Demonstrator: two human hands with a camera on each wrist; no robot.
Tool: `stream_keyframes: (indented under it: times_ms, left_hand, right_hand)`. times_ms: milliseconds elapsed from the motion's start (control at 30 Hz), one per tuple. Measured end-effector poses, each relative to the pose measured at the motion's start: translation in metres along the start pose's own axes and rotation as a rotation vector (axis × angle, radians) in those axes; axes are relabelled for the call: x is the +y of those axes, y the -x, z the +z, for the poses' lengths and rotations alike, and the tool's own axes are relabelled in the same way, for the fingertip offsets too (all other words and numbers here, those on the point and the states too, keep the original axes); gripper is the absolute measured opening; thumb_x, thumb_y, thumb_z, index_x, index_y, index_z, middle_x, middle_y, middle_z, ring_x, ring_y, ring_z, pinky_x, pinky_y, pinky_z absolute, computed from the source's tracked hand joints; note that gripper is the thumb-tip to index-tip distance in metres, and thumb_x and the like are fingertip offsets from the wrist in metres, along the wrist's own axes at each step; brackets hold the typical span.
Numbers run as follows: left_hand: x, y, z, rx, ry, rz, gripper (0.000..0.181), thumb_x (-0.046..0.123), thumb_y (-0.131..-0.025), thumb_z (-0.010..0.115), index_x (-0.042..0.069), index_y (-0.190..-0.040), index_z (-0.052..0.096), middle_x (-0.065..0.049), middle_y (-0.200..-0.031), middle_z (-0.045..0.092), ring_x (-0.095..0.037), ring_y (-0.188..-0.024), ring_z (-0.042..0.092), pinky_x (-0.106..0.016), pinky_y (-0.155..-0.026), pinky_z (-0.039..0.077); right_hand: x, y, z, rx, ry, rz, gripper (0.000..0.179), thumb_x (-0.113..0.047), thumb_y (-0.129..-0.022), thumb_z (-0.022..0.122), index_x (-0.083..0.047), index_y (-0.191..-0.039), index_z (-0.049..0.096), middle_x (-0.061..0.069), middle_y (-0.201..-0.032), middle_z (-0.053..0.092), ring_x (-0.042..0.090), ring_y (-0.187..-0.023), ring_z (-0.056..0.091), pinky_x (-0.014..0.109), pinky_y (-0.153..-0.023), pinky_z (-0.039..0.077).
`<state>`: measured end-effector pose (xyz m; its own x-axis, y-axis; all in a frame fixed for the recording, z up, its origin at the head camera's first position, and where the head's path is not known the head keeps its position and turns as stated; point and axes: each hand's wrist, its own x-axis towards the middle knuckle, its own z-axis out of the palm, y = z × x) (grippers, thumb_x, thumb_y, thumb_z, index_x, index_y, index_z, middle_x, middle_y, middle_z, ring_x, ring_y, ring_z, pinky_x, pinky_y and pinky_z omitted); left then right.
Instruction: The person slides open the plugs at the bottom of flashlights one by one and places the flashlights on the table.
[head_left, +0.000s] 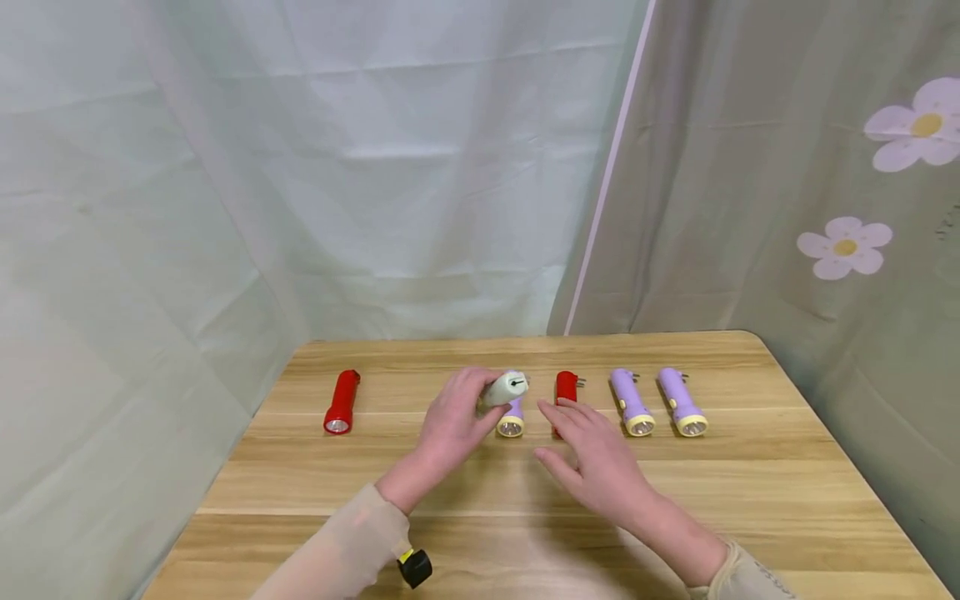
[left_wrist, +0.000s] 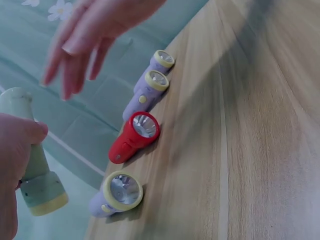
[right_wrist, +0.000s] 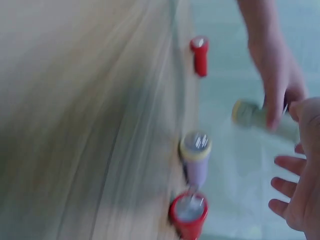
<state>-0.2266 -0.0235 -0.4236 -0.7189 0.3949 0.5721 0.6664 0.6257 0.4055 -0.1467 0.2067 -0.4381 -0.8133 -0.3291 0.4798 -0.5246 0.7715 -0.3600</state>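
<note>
My left hand grips a pale green flashlight around its body, raised above the table. In the left wrist view the yellow-rimmed head of this green flashlight points downward. My right hand holds nothing; its fingers are extended and apart, in the air just right of the green flashlight. In the head view it overlaps a red flashlight lying on the table. A purple flashlight with a yellow rim lies beneath the left hand's flashlight, partly hidden by it.
Two more purple flashlights lie side by side on the right, plug prongs toward the back. Another red flashlight lies at the left. The wooden table backs onto a hanging curtain.
</note>
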Motion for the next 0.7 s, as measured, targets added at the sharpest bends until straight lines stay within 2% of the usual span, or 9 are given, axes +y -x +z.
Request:
stream_keyframes:
  times_ms: [167, 300, 400, 533, 633, 700]
  left_hand:
    - [-0.001, -0.002, 0.008, 0.055, -0.055, 0.060, 0.046, 0.013, -0.082, 0.088, 0.013, -0.121, 0.065, -0.001, -0.114, 0.066, -0.019, -0.106, 0.060, -0.037, -0.089, 0.053]
    - [-0.002, -0.003, 0.011, 0.077, -0.029, 0.048, 0.046, 0.014, -0.081, 0.088, 0.013, -0.121, 0.065, -0.001, -0.115, 0.065, -0.019, -0.105, 0.059, -0.036, -0.088, 0.053]
    - [-0.001, -0.003, 0.011, 0.076, 0.020, 0.012, 0.046, 0.014, -0.082, 0.088, 0.014, -0.122, 0.065, 0.000, -0.115, 0.064, -0.018, -0.105, 0.059, -0.037, -0.088, 0.052]
    - [0.001, -0.002, 0.009, 0.083, 0.085, -0.032, 0.045, 0.014, -0.083, 0.087, 0.014, -0.121, 0.064, 0.000, -0.114, 0.064, -0.017, -0.103, 0.059, -0.039, -0.087, 0.052]
    - [0.002, -0.002, 0.007, 0.084, 0.106, -0.048, 0.044, 0.014, -0.083, 0.087, 0.013, -0.120, 0.065, 0.000, -0.114, 0.065, -0.017, -0.103, 0.060, -0.040, -0.087, 0.052]
    - [0.002, -0.001, 0.006, 0.077, 0.104, -0.054, 0.043, 0.015, -0.083, 0.087, 0.013, -0.121, 0.065, 0.000, -0.115, 0.065, -0.017, -0.104, 0.060, -0.040, -0.088, 0.052]
  right_hand:
    - [-0.028, -0.002, 0.006, 0.074, -0.071, 0.029, 0.069, -0.044, -0.100, 0.064, -0.011, -0.157, 0.041, 0.003, -0.149, 0.055, 0.026, -0.135, 0.051, 0.051, -0.109, 0.042]
    - [-0.039, -0.004, 0.010, 0.067, -0.126, 0.086, 0.072, -0.045, -0.100, 0.064, -0.016, -0.160, 0.036, 0.001, -0.152, 0.051, 0.024, -0.136, 0.050, 0.050, -0.106, 0.045]
    - [-0.036, -0.004, 0.011, 0.070, -0.153, 0.122, 0.069, -0.043, -0.100, 0.065, -0.017, -0.159, 0.039, -0.002, -0.152, 0.051, 0.021, -0.136, 0.050, 0.048, -0.105, 0.047]
    - [-0.026, -0.004, 0.010, 0.077, -0.159, 0.147, 0.067, -0.041, -0.099, 0.067, -0.017, -0.157, 0.042, -0.002, -0.149, 0.054, 0.020, -0.124, 0.057, 0.045, -0.098, 0.051]
    - [-0.020, -0.005, 0.009, 0.077, -0.147, 0.157, 0.067, -0.041, -0.099, 0.067, -0.015, -0.156, 0.044, 0.001, -0.147, 0.056, 0.022, -0.123, 0.057, 0.047, -0.098, 0.051]
    - [-0.017, -0.005, 0.008, 0.078, -0.134, 0.155, 0.067, -0.041, -0.099, 0.067, -0.014, -0.156, 0.044, 0.002, -0.148, 0.055, 0.024, -0.128, 0.055, 0.048, -0.102, 0.049]
